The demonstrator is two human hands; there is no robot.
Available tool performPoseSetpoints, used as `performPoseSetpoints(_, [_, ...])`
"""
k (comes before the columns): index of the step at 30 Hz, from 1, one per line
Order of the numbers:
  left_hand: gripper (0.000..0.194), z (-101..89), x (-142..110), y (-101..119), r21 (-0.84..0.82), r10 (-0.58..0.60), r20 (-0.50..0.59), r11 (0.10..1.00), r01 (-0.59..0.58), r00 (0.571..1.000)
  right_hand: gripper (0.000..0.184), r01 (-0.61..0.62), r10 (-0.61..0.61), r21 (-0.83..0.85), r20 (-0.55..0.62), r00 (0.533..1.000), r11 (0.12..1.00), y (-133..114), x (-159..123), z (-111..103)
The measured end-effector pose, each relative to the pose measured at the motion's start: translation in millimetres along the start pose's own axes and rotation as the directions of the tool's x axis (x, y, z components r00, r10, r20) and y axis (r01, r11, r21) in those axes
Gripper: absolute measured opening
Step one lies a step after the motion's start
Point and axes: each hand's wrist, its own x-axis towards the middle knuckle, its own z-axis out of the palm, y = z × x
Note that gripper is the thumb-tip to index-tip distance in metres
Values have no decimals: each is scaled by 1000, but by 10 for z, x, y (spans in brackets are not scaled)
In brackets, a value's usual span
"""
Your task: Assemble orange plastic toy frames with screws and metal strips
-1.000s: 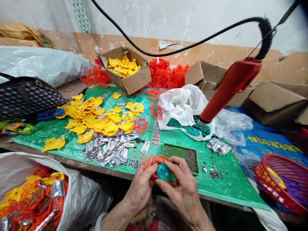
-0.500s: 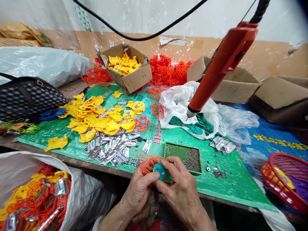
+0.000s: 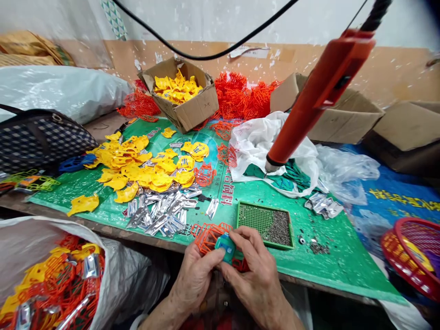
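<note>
My left hand [image 3: 194, 277] and my right hand [image 3: 256, 277] meet at the near edge of the green mat [image 3: 309, 261]. Together they pinch an orange plastic cage piece [image 3: 208, 236] with a small teal plastic part [image 3: 226, 245] pressed onto it. Both hands are closed on this assembly. Just beyond my fingers lies a green screw tray [image 3: 266, 222] with small dark screws in its right half.
An orange electric screwdriver [image 3: 314, 98] hangs on a cable above a white bag [image 3: 261, 142]. Yellow parts [image 3: 137, 167] and silver pieces [image 3: 161, 213] lie left of centre. A cardboard box [image 3: 182, 98], orange cages [image 3: 240, 98], a bag of assemblies [image 3: 51, 279] and a red basket [image 3: 410, 256] surround them.
My hands have turned the orange cage and teal part slightly and shifted a little left. The hanging screwdriver swung across the view as my head moved.
</note>
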Motion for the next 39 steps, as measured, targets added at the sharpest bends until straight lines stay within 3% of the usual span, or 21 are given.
performPoseSetpoints(9, [22, 1, 29, 10, -35, -29, -43, 999, 27, 999, 32, -20, 30, 115, -85, 996, 993, 16, -13, 3])
performPoseSetpoints(18, [23, 25, 50, 25, -61, -30, -49, 998, 27, 998, 30, 8, 7, 107, -143, 990, 994, 41, -2, 4])
performPoseSetpoints(27, [26, 2, 65, 3, -75, -41, -84, 997, 35, 996, 26, 71, -61, 81, -113, 992, 994, 37, 20, -19])
performPoseSetpoints(34, [23, -1, 56, 2, -79, -50, -34, 996, 47, 998, 32, 145, -143, 15, -72, 987, 989, 76, -37, -22])
performPoseSetpoints(39, [23, 26, 39, 20, -52, -58, -31, 997, 56, 998, 35, 138, -138, -10, -36, 990, 990, 74, -76, -31])
